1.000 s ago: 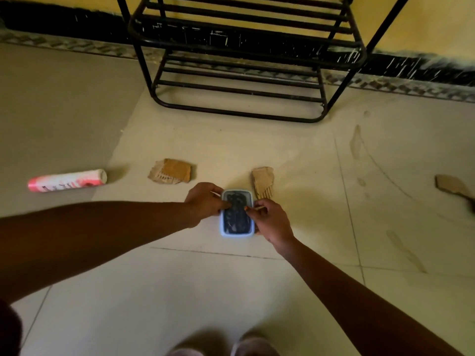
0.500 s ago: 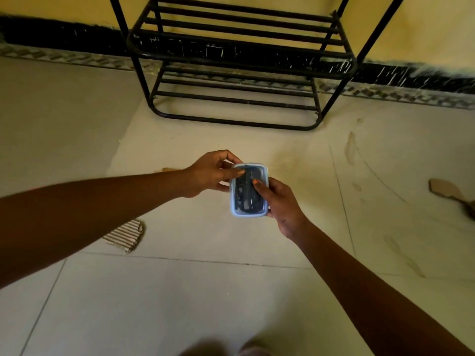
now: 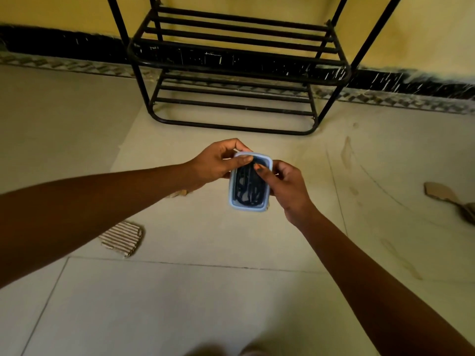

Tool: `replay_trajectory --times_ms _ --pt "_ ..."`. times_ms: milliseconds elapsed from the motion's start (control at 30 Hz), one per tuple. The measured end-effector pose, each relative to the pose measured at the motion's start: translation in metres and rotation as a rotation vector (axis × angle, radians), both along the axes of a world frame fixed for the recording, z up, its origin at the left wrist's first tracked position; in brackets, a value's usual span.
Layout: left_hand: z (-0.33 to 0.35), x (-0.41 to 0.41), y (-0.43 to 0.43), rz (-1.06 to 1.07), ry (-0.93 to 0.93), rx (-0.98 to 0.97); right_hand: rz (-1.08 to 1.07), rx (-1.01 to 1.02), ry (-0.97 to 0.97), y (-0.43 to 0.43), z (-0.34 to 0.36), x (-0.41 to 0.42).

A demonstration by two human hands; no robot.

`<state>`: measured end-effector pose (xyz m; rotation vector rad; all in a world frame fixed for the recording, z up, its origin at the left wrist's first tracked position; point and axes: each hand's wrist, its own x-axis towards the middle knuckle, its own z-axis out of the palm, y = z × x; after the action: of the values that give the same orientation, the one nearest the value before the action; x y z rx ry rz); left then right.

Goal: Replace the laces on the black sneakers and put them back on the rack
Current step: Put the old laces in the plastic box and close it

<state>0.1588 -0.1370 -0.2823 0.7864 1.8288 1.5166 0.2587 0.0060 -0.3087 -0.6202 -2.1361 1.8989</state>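
1. Black metal makes up the rack (image 3: 239, 65), which stands against the yellow wall (image 3: 51, 11). Its slatted shelves sit one above the other and its rounded bottom bar rests on the pale tiled floor (image 3: 205, 291).
2. A dark skirting band (image 3: 64, 44) runs along the foot of the wall behind the rack.
3. A stretch of tile lies between the rack's front bar and the person's hands, which are well short of the rack.
4. Cardboard lies about on the floor. A ribbed piece (image 3: 122, 238) sits below the left forearm near a tile joint, and a small scrap (image 3: 178, 193) peeks out beside the left wrist. A longer piece (image 3: 437, 191) lies near the right edge, well apart from the hands.
5. A small pale-blue plastic box (image 3: 248, 204) is held in the air above the floor, its long side pointing away from the person.
6. The dark laces (image 3: 246, 187) lie coiled inside that box.
7. The left hand (image 3: 216, 163) grips the box's far left corner, with the thumb laid across the top rim and the fingers curled round the far end.
8. The right hand (image 3: 285, 191) holds the right side, with the thumb on top near the far end and the fingers curled along the edge.
9. Both forearms reach forward from the lower corners and meet at the box.
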Motion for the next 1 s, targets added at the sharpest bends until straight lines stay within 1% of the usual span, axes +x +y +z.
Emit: replay_trajectory --times_ms 133,233,333,400,500,600,700,800,833,900,933,1000 --pt "0.007 -0.005 0.002 0.002 0.038 0.019 -0.013 -0.003 0.035 0.0 0.008 -0.002" --pt "0.011 -0.012 0.001 0.019 0.046 0.026 0.05 -0.099 -0.009 -0.002 0.013 -0.005" --pt "0.014 -0.015 0.003 0.113 0.015 0.077 0.083 -0.18 -0.042 -0.006 0.011 -0.005" --pt "0.014 -0.014 0.007 0.16 -0.012 0.066 0.062 -0.209 -0.055 -0.007 0.009 -0.005" --pt "0.01 -0.011 0.012 0.222 -0.115 0.081 0.036 -0.226 -0.07 -0.006 0.008 -0.005" --pt "0.014 -0.012 0.014 0.248 -0.12 0.113 0.053 -0.286 -0.081 -0.008 0.011 -0.005" --pt "0.021 -0.013 0.016 0.175 -0.069 0.12 0.086 -0.341 -0.057 -0.008 0.014 -0.005" --pt "0.025 -0.01 0.015 0.018 0.095 0.025 0.074 -0.339 -0.002 -0.005 0.019 -0.004" --pt "0.025 -0.008 0.015 0.009 0.096 0.016 0.053 -0.327 0.008 -0.003 0.021 -0.004" --pt "0.025 -0.006 0.015 0.024 0.015 -0.001 0.018 -0.292 0.012 0.002 0.023 -0.004" --pt "0.025 -0.006 0.015 0.012 -0.037 -0.02 0.009 -0.277 0.01 0.004 0.023 -0.003" --pt "0.028 -0.007 0.015 -0.028 -0.083 -0.053 0.01 -0.265 0.018 0.005 0.024 -0.002"
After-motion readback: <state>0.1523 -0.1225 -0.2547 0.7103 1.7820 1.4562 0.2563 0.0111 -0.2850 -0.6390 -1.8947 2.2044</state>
